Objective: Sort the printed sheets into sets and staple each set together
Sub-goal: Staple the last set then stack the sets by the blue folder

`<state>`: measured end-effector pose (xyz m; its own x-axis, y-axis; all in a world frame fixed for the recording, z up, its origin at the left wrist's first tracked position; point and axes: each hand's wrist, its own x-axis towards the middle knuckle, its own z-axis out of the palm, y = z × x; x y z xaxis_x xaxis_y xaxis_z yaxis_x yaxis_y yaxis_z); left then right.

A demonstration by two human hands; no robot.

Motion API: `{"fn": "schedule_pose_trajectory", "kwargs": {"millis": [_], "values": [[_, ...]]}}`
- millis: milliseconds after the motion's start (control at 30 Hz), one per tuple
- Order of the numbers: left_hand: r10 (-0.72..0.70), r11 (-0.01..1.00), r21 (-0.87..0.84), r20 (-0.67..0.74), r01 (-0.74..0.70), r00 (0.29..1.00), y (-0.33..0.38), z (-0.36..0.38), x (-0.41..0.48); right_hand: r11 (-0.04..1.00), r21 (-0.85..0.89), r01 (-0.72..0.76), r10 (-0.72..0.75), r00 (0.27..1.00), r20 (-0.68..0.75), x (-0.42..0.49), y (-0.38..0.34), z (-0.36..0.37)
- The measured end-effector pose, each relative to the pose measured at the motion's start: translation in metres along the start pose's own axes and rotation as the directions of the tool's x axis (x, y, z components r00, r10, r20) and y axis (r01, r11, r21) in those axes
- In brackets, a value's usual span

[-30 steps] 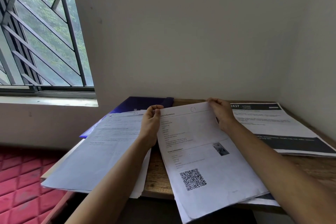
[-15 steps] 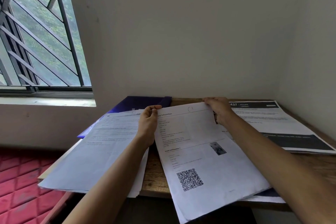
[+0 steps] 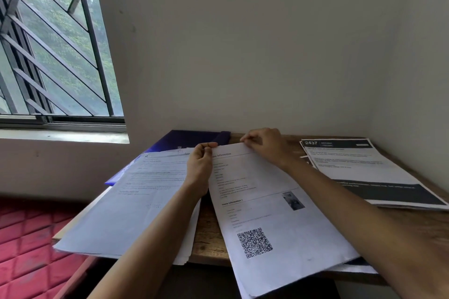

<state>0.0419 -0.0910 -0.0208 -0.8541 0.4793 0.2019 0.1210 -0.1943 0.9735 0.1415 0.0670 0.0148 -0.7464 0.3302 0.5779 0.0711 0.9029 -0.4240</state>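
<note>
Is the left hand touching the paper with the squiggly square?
Touching. The head view shows the left hand pinching the top corner of the QR-code sheet.

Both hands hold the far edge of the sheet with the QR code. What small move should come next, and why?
Probably square the QR-code sheet with the sheets beneath it: the left hand and right hand pinch its far edge, and these stick out unevenly at the near end, so stapling now would fix them crooked.

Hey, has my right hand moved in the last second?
Yes. The right hand has slid left along the top edge of the QR-code sheet, away from the fixed 2437 sheet and nearer the left hand.
</note>
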Motion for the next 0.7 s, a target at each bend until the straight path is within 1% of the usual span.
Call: {"fn": "schedule_pose_trajectory", "kwargs": {"millis": [67,133,300,467,567,700], "values": [[0.016,1.0,0.007,-0.008,-0.016,1.0,0.0,0.0,0.0,0.999,0.035,0.038,-0.039,0.999,0.02,-0.002,-0.004,0.006],[0.028,1.0,0.015,-0.016,-0.028,0.999,0.0,-0.001,0.0,0.998,0.048,0.029,-0.029,1.0,0.003,-0.002,-0.002,0.007],[0.009,1.0,-0.01,0.002,-0.009,1.0,0.001,-0.003,-0.001,0.996,0.042,-0.078,0.08,0.996,-0.043,-0.004,0.017,-0.012],[0.025,1.0,-0.015,0.01,-0.025,1.0,0.001,-0.002,0.0,0.986,0.004,-0.169,0.169,0.985,-0.038,-0.006,0.039,-0.028],[0.029,0.999,-0.014,0.017,-0.029,0.999,0.0,-0.002,0.0,0.986,-0.005,-0.165,0.165,0.986,-0.003,-0.005,0.039,-0.03],[0.035,0.999,-0.019,0.024,-0.034,0.999,0.001,-0.003,0.0,0.995,0.013,-0.096,0.095,0.994,0.061,-0.002,0.023,-0.023]]}}
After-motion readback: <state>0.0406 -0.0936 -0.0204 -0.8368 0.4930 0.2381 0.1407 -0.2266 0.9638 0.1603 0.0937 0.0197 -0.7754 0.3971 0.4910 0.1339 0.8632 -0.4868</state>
